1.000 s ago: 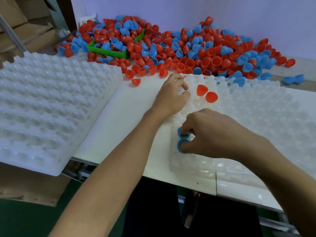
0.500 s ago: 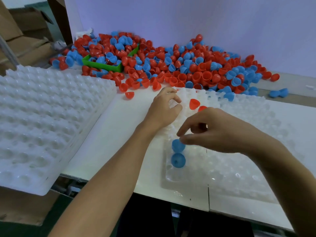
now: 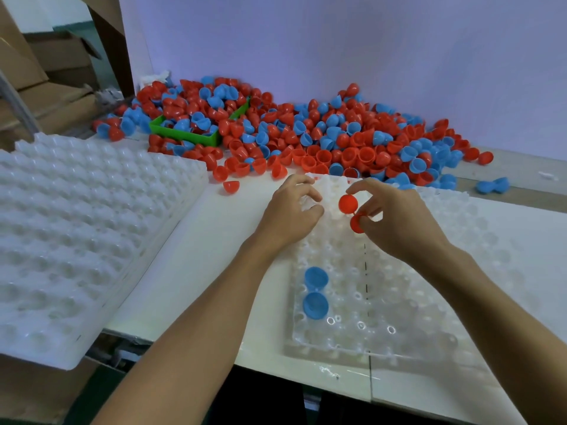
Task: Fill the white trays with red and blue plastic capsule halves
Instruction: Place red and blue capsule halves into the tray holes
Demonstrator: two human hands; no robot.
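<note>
1. Red capsule halves: one [image 3: 348, 204] sits dome-up on the far part of the working tray [image 3: 399, 317], just beside the right thumb; a second red half [image 3: 357, 223] is pinched in the right hand [image 3: 399, 222], low by the palm. Whether the fingers also touch the first one – can't tell.
2. Left hand [image 3: 288, 213] rests on the tray's far-left part, fingers loosely curled w/ nothing in them; looks to be steadying the tray.
3. Step in hand, my read: seating red halves into sockets. To do well – carry the held half to the next free socket, set it squarely, press till it sits level, let go only when seated. Keep the left hand down so the light tray doesn't skate. Fill row by row, no gaps.
4. Risk: thin plastic, smooth domes – a tilted half prob. pops out or rolls.
5. Working tray contents: two blue halves [image 3: 316, 294] in adjacent sockets near its near-left corner, plus the red one at far end. Nearly all sockets bare; task barely begun.
6. Second white tray [image 3: 76, 234], left of table [image 3: 214, 240], overhanging the near edge: no halves in it.
7. Green bin [image 3: 187, 134] at far left of table: red + blue halves inside, half buried by the loose pile [image 3: 337, 139] spread along the back wall.
8. Cardboard boxes [image 3: 46, 65] far left, beyond the table.
</note>
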